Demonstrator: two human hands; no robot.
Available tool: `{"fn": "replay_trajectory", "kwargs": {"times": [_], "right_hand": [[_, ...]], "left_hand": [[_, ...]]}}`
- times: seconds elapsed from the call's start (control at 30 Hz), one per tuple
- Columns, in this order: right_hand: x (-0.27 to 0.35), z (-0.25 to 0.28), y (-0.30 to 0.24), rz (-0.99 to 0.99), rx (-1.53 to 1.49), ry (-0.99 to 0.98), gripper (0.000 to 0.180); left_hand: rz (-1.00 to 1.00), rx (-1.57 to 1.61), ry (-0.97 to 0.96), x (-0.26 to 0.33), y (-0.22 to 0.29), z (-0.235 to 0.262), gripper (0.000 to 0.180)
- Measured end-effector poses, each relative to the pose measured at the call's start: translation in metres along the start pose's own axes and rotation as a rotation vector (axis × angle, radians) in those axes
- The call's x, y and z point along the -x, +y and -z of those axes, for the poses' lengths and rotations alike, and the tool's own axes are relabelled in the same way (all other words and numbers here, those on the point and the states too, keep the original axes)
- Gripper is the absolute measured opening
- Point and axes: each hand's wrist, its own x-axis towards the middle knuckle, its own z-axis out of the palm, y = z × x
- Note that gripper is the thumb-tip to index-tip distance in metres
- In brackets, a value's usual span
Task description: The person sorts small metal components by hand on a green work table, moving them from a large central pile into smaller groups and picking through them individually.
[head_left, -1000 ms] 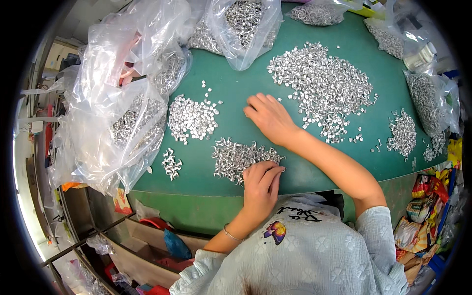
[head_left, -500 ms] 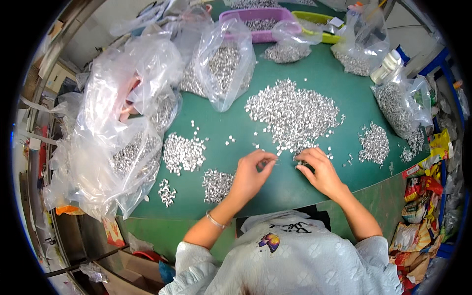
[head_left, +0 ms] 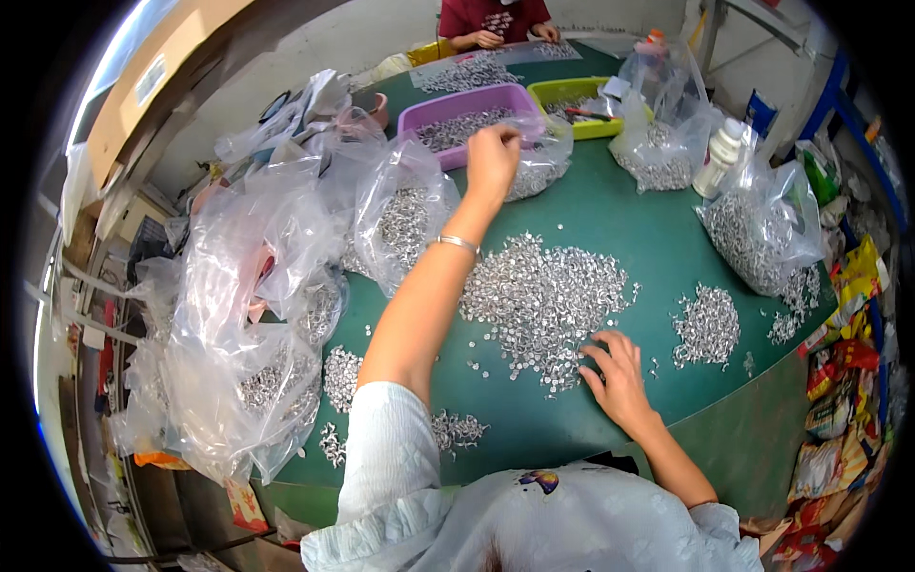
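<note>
My left hand (head_left: pixel 493 160) is stretched far forward, over the near right edge of a purple basket (head_left: pixel 424 122) filled with small silver metal pieces. Its fingers are curled together, and whatever they may hold is too small to make out. At the lower right edge of a large pile of small silver metal pieces (head_left: pixel 543 296), my right hand (head_left: pixel 618 381) rests with thumb and fingers apart. Nothing shows in its grasp. Smaller piles of metal pieces lie to the right (head_left: pixel 706 327) and, partly behind my left arm, to the left (head_left: pixel 342 377).
Clear plastic bags of metal pieces (head_left: pixel 405 224) crowd the left side. A green basket (head_left: pixel 596 129), a white bottle (head_left: pixel 720 157) and another filled bag (head_left: pixel 758 234) stand at the back and right. Across the green table (head_left: pixel 648 238), a person in a red shirt (head_left: pixel 491 19) handles pieces.
My left hand has moved from the near edge of the large pile forward to the purple basket. My right hand stays by the pile. The view has tilted up, bringing the other person into sight.
</note>
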Motion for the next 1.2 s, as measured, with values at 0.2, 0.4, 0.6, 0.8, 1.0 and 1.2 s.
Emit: {"fn": "replay_trajectory", "kwargs": {"times": [0.2,0.4,0.6,0.8,1.0,1.2], "right_hand": [[0.01,0.0,0.003,-0.054,0.114,-0.203,0.083],[-0.006,-0.029,-0.001,0.107,0.171,-0.301,0.081],[-0.047,-0.05,0.017,0.201,0.255,-0.186,0.07],[-0.087,-0.052,0.045,0.181,0.311,-0.104,0.057],[-0.105,-0.045,0.06,0.137,0.157,-0.077,0.047],[-0.05,-0.04,0.016,0.257,0.084,-0.222,0.042]], "left_hand": [[-0.187,0.178,-0.037,0.082,0.03,0.006,0.027],[0.103,-0.292,-0.643,0.267,0.032,0.074,0.078],[0.111,-0.28,-0.6,0.304,0.016,0.063,0.072],[-0.047,-0.206,-0.418,0.274,0.001,0.007,0.058],[-0.061,-0.103,-0.362,0.232,-0.011,-0.018,0.041],[-0.042,-0.046,-0.477,0.252,0.006,0.015,0.037]]}}
